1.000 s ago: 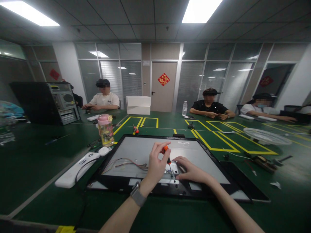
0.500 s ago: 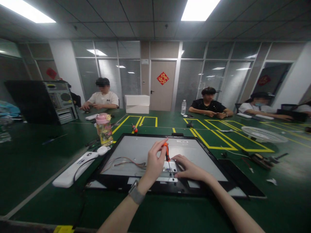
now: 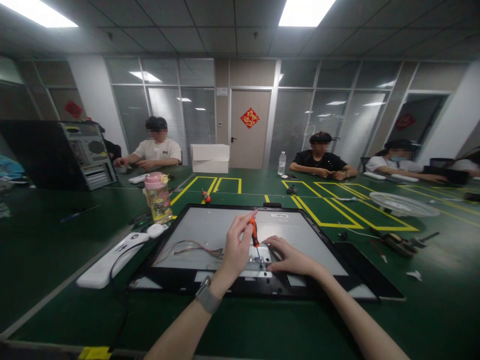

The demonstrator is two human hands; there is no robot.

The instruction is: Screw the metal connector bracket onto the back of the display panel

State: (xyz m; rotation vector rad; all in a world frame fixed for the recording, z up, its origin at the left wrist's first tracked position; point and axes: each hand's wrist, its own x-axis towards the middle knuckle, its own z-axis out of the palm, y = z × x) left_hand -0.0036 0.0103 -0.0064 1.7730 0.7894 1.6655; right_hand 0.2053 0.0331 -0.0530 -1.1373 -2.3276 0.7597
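My left hand [image 3: 237, 247] is closed around the orange and black handle of a screwdriver [image 3: 254, 233], palm against its top end. The screwdriver's shaft points down at a small metal bracket [image 3: 265, 259] with connectors and dark screws or holes. At the bracket's right side, my right hand [image 3: 290, 257] has its thumb and fingers curved about the edge, gripping it. Under both hands lies a flat monitor panel [image 3: 210, 225], its grey metal back up within a black frame. Thin cables [image 3: 187, 246] run across its left part.
A white power strip [image 3: 112, 260] and a pink-lidded bottle [image 3: 157, 197] stand left of the panel. To its right are a dark flat slab [image 3: 369, 270] and a black tool-like object [image 3: 403, 244]. A computer case [image 3: 48, 155], a white box [image 3: 210, 158] and seated people are farther back.
The screwdriver and my left hand have shifted slightly left and tilt a little differently. My right hand stays at the bracket. The whole view has moved slightly.
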